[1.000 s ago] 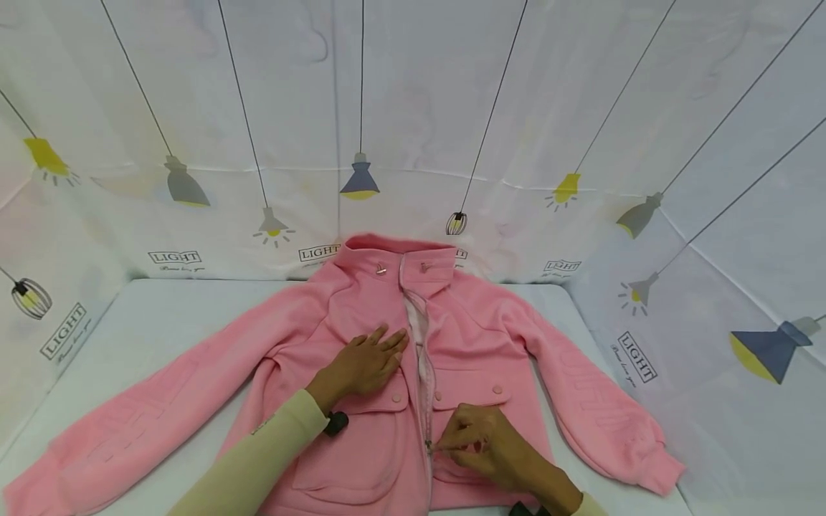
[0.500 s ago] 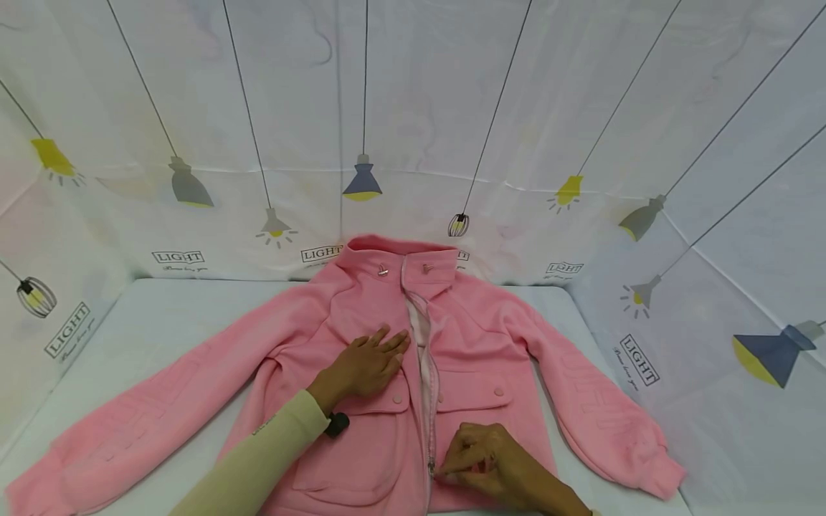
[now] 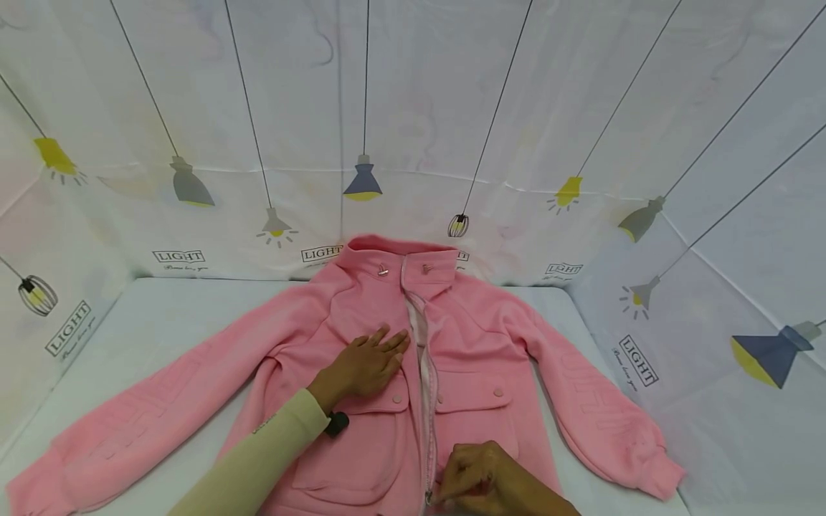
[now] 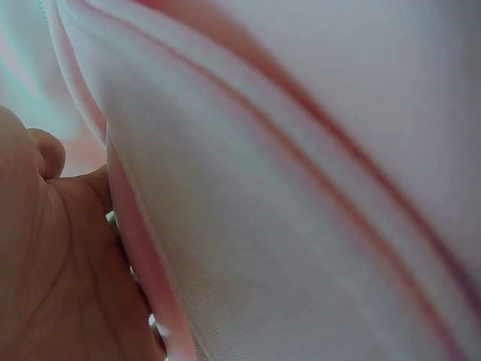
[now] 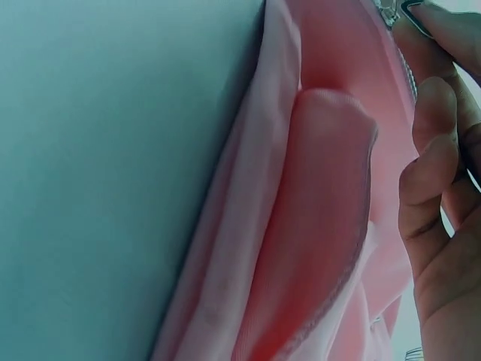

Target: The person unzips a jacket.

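A pink jacket (image 3: 368, 308) lies front up, its sleeves spread to both sides and its collar at the far end. My left hand (image 3: 364, 365) rests flat on the chest beside the front opening, fingers stretched. In the left wrist view the palm (image 4: 68, 263) shows against the cloth. Low on the front, my right hand (image 3: 487, 476) pinches the zipper pull (image 5: 415, 16) between thumb and finger. The slider (image 3: 429, 496) sits near the bottom hem. Above it the zipper (image 3: 431, 430) is parted and pale lining (image 3: 418, 326) shows.
The jacket covers much of a white table (image 3: 174, 308). A cloth backdrop (image 3: 413, 93) printed with hanging lamps stands behind and at both sides. Flap pockets, such as the left one (image 3: 351, 459), lie on either side of the zipper.
My right hand has drawn the zipper pull down toward the hem, and the parted stretch of zipper has grown longer. My left hand has stayed in place on the chest.
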The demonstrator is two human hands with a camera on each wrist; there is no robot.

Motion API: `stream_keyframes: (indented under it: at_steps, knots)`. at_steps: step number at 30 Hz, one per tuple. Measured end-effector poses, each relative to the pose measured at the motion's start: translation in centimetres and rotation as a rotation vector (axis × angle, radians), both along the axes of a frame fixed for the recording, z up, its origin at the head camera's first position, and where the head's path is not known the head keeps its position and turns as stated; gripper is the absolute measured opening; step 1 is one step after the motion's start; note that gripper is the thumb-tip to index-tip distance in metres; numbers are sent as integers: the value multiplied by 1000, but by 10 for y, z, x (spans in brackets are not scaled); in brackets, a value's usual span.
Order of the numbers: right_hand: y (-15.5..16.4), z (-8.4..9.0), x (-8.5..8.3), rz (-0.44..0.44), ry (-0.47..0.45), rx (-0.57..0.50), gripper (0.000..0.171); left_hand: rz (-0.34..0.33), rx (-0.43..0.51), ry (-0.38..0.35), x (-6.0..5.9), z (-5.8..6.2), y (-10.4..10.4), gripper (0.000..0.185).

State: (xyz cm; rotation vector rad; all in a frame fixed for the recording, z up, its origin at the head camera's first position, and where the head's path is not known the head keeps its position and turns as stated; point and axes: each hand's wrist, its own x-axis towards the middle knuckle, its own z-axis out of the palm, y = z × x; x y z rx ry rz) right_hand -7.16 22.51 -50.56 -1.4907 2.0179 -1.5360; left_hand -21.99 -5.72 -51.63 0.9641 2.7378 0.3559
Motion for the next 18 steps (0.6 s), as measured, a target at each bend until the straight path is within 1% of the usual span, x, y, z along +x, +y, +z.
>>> stream_keyframes:
  at_steps: [3,5,6,10,11,12,16,18]
  knots:
    - [-3,0,3,36,-66,9,20,2,2,-1,0,-1,0,56]
    - [-5,0,4,36,-20,22,17,3,3,-3,0,-1,0,56]
    - [-6,0,4,36,-14,26,17,3,3,-4,0,-1,0,56]
    - [-7,-1,5,60,58,30,15,4,5,-5,0,-1,0,56]
    - [-6,-1,5,74,51,30,17,5,7,-4,0,-1,1,56]
    - [-6,-1,6,90,50,28,22,5,5,-5,0,-2,1,56]
    - [-5,-1,6,110,133,29,44,12,2,-4,-2,-4,0,55]
    - [-4,-1,6,117,147,30,47,14,0,-3,-2,-4,0,55]
